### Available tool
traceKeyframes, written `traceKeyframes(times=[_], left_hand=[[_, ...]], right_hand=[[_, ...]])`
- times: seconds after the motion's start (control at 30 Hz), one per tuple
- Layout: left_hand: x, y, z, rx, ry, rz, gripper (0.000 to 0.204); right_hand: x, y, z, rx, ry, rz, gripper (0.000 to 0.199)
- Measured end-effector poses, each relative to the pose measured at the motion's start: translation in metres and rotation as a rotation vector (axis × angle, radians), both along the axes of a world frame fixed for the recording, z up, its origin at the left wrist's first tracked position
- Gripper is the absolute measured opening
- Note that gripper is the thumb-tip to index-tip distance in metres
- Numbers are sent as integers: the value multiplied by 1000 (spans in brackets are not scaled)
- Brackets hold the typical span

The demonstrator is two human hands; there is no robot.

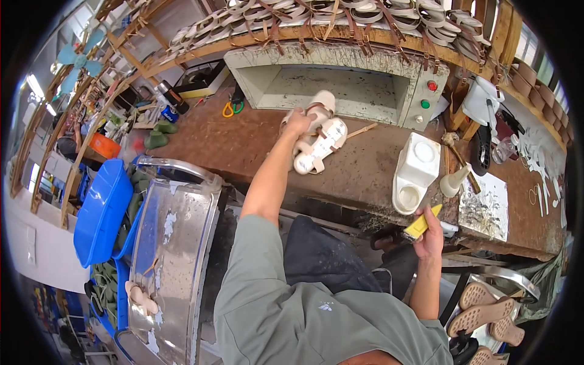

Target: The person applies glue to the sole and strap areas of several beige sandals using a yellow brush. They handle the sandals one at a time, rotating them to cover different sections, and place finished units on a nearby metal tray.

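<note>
Sandals (316,137), white with tan straps, sat in a small cluster at the upper middle of the frame, on the brown worktop (243,140) just in front of the boxy grey machine (340,85) with its red and green buttons. The left hand (299,123) was stretched up to them, its grip closed on the nearest sandal, which it seemed to lift or steady among the others. The right hand (431,234), at the lower right of the middle, had its grip clamped on a yellow-handled tool (418,225), probably a brush or knife; its working end was hidden, so which one I could not tell.

Just above that hand stood a white plastic container (417,173) with an open round well, and beside it a small cone-tipped bottle (453,180). A shiny metal tray (173,243) lay at the lower left with a blue bin (103,210) next to it. More soles (483,310) lay at the lower right, and strapped uppers hung along the rack (340,18) at the top.

By the look of it, the step in hand was fetching a sandal from the pile to work on it with the tool. The next move would call for drawing the sandal toward the body, well clear of its neighbours, and turning it so the surface to be treated faced the right hand.
</note>
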State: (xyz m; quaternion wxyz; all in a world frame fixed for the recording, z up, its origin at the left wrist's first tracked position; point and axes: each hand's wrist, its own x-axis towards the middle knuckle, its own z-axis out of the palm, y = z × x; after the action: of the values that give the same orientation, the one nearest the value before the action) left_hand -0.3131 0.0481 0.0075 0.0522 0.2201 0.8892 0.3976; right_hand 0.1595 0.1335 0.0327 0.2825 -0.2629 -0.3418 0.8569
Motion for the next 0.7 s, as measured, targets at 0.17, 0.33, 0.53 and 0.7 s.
traceKeyframes(times=[0.17, 0.33, 0.53, 0.7], left_hand=[[60, -31, 8, -24, 869, -60, 57], [136, -80, 30, -356, 122, -31, 61], [140, -62, -27, 441, -273, -20, 21], [173, -84, 81, 903, 245, -8, 9]], right_hand=[[7, 27, -16, -18, -20, -111, 31], [-14, 24, -22, -32, 59, -34, 28], [-30, -2, -16, 203, 204, 60, 30], [-1, 5, -4, 548, 150, -276, 36]])
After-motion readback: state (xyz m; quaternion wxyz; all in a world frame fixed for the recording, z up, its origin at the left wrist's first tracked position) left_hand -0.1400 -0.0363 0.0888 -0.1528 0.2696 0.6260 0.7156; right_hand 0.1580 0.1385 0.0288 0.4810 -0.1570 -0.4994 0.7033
